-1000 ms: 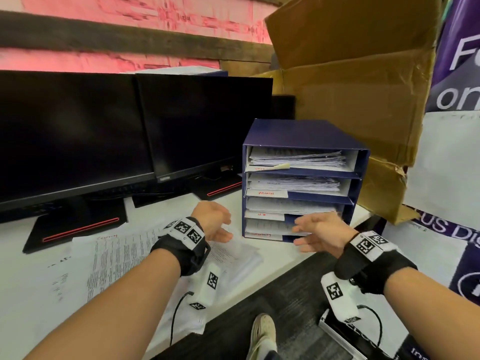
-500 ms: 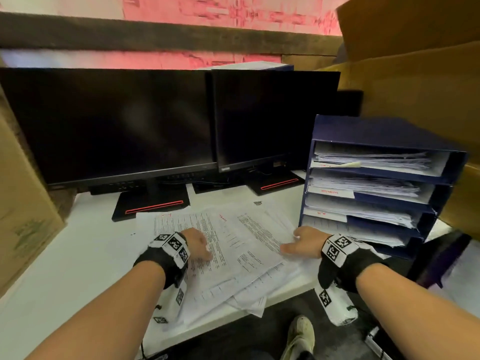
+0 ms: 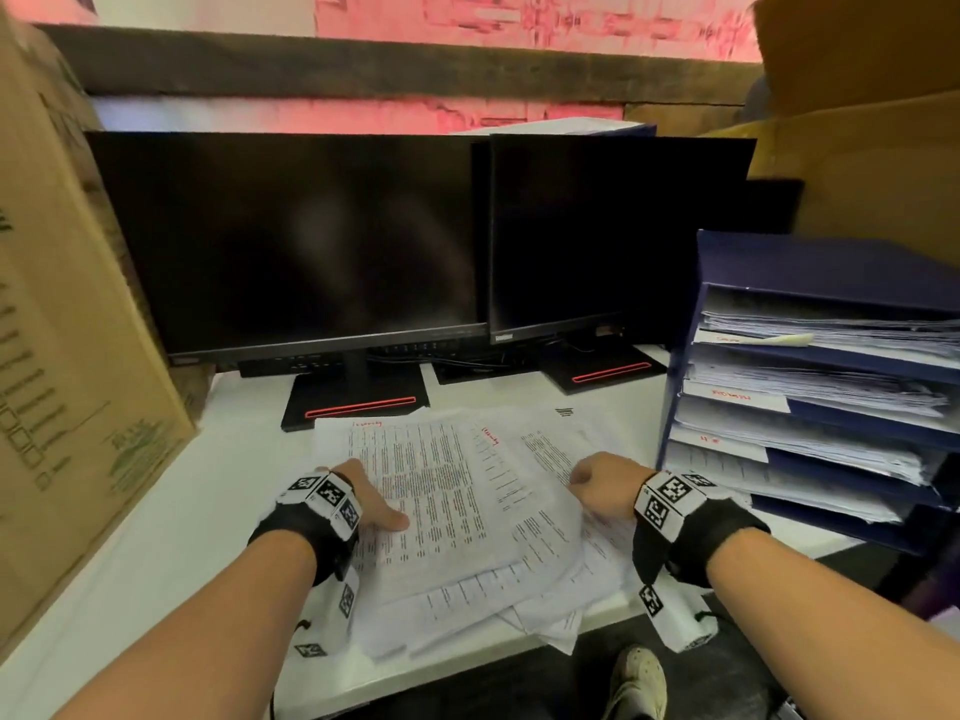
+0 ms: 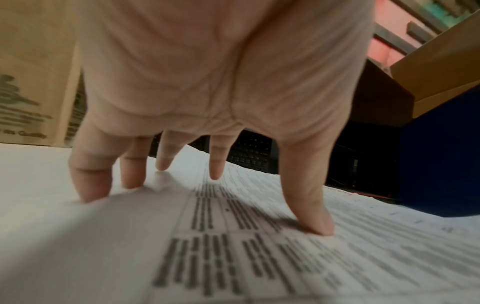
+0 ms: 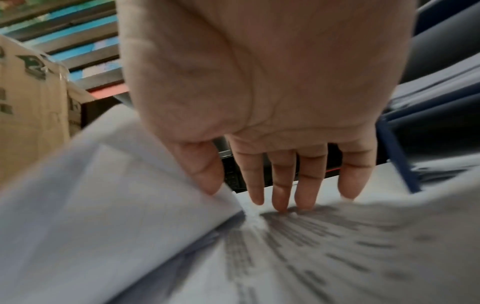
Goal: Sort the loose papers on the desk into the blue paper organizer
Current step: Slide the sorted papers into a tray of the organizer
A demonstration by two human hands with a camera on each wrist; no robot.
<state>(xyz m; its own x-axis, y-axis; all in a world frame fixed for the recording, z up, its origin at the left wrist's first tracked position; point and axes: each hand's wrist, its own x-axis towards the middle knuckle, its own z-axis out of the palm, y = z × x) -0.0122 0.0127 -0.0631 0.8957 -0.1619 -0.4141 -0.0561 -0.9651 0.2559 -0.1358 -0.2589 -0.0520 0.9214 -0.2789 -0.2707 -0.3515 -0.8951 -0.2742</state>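
The loose papers (image 3: 467, 511) lie in a messy pile at the front edge of the table (image 3: 171, 537), approx. in the middle, w/ some sheets hanging over that edge. The blue organizer (image 3: 810, 397) stands at the right edge of the table, just beside the pile; all its shelves visible already hold paper.

The left hand (image 3: 371, 498) rests on the left side of the pile. In the left wrist view its fingers (image 4: 314, 216) are spread wide and fairly straight, tips pressing down on the top sheet; it holds nothing. The right hand (image 3: 602, 485) is at the right side of the pile. In the right wrist view its thumb lifts the edge of one sheet, while the other fingers (image 5: 281, 195) are straight, tips on the sheet below. No closed grip yet, I think.

What can go wrong, in my judgement:
- sheets over the front edge can slide to the floor if the pile is pushed or pulled, because nothing holds them;
- the thumb may take two sheets instead of one, since they overlap;
- the lifted sheet can crease or tear if pulled while the left hand pins it;
- the shelves look quite full, so a bent sheet may jam at the opening.
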